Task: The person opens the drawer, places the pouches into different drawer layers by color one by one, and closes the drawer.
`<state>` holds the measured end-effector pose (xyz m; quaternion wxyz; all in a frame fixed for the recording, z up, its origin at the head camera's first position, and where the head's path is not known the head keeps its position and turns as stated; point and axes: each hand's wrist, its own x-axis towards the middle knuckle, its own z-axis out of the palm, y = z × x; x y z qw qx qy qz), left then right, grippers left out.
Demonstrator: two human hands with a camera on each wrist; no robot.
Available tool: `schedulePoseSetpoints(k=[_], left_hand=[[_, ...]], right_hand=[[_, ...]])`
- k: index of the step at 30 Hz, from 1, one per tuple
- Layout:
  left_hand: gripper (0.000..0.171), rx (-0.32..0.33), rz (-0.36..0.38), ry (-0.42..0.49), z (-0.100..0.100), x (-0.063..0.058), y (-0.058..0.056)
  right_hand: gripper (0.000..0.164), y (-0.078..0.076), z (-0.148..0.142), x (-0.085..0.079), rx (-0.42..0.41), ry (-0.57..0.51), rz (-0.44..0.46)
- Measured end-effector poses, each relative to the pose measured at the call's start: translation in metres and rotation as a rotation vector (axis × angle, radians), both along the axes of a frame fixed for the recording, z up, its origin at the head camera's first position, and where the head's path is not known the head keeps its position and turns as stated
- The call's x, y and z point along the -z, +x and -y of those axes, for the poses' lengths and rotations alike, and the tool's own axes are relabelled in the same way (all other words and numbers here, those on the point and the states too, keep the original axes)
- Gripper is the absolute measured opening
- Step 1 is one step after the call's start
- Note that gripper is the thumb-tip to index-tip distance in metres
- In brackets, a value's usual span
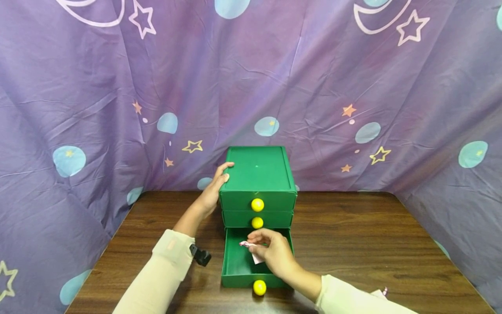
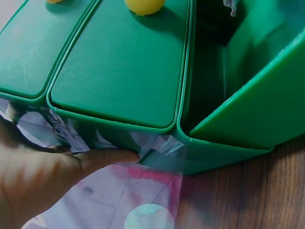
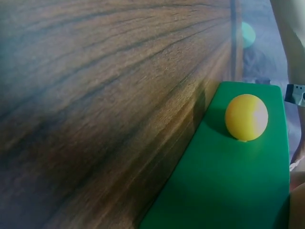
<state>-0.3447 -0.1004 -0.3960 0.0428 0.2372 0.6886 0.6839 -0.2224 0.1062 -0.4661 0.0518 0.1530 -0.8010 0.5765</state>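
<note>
A green three-drawer cabinet (image 1: 256, 170) stands on the table, its bottom drawer (image 1: 235, 261) pulled out. My left hand (image 1: 211, 192) rests against the cabinet's left side, fingertips at the top edge. In the left wrist view the thumb (image 2: 109, 156) lies straight along that side wall. Over the open drawer, my right hand (image 1: 274, 253) pinches a small pale pink piece with a twisted pink-and-white end (image 1: 246, 244). Its flat pale part (image 1: 257, 259) hangs below the fingers. The right wrist view shows mostly the drawer front (image 3: 224, 181) with its yellow knob (image 3: 246, 117).
Yellow knobs (image 1: 257, 205) mark the two closed upper drawers. Beside the right sleeve lies another small pale piece with a pink end (image 1: 379, 294) on the brown wooden table (image 1: 353, 235). A purple curtain (image 1: 251, 87) with stars and moons hangs behind.
</note>
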Motion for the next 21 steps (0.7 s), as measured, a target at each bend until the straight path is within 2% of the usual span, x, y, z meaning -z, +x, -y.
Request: schedulePoseSetpoints(k=[7,15,21], left_hand=[[0.054,0.003,-0.017,0.003,-0.0008,-0.0005,-0.0009],[0.053,0.009,-0.021,0.000,-0.0002,0.0000,-0.0012],[0.054,0.013,-0.011,0.010,0.0000,-0.0003,-0.0001]], right_hand=[[0.024,-0.0023,0.0011,0.0003,0.003,0.021,0.022],[0.023,-0.0020,0.0008,0.0027,0.007,0.047,-0.001],[0.026,-0.0011,0.0010,0.0047,-0.014,-0.007,0.023]])
